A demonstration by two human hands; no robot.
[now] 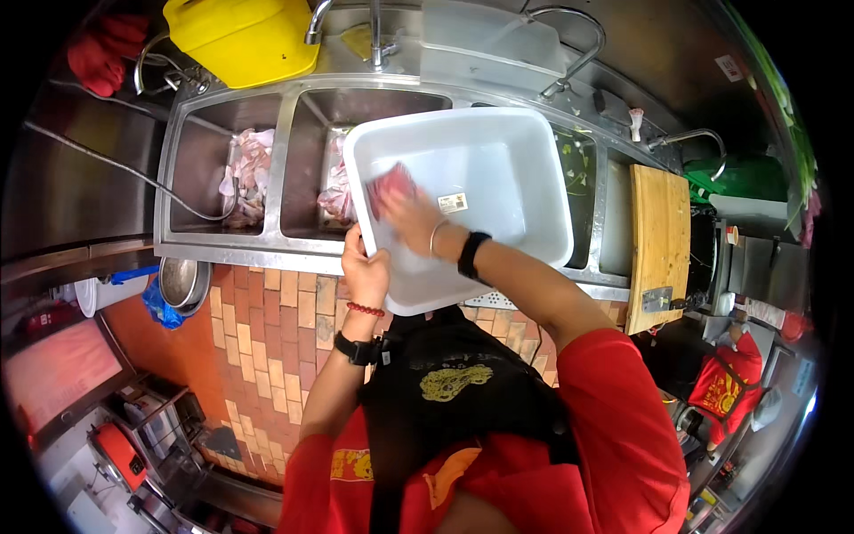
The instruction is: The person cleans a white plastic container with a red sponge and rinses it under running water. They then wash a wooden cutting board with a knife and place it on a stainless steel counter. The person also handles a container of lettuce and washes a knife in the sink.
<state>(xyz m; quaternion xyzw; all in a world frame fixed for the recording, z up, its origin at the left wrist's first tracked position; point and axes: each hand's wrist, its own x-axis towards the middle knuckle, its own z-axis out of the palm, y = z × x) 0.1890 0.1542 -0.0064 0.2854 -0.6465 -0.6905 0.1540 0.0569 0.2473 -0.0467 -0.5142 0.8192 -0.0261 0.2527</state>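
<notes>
A large white plastic tub (527, 200) rests tilted across the front rim of a steel sink, its inside facing me. My left hand (365, 270) grips the tub's left rim near the lower corner. Inside, my right hand (410, 212) presses a dark red cloth (390, 187) against the tub's left part; the hand is blurred. A printed sticker (452, 202) is stuck to the tub's bottom. Just left of the tub, raw meat pieces (337, 193) lie in a sink basin, partly hidden by it.
More raw poultry pieces (250, 173) fill the leftmost basin. Green scraps (577, 160) lie in a basin at right. A cleaver (657, 300) rests on a wooden board (660, 233). Faucets (377, 40) and a yellow container (243, 40) stand behind. Another person (727, 380) is far right.
</notes>
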